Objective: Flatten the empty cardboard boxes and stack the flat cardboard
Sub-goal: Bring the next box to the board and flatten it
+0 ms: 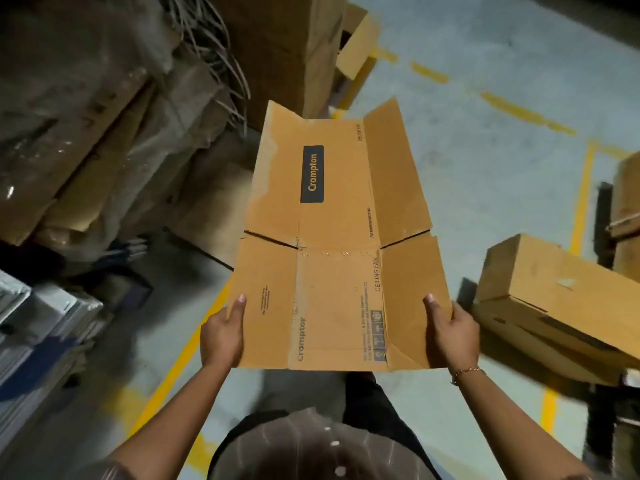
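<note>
Between two hands (pixel 221 336), one flattened box (pixel 337 237)

Bare Forearms, One Bracelet

Seen from above: two bare forearms, uncovered up to striped sleeve edges at the bottom corners. On the wrist just behind the right hand (pixel 453 336), a thin gold-toned chain bracelet (pixel 467 371). Nothing worn on the wrist behind the left hand (pixel 221 336). Short, pale fingernails on both thumbs. Below and between the hands, a grey-brown shirt front (pixel 311 445) dotted with small light buttons, blurred. Beyond that, dark trousers (pixel 367 393).
</note>
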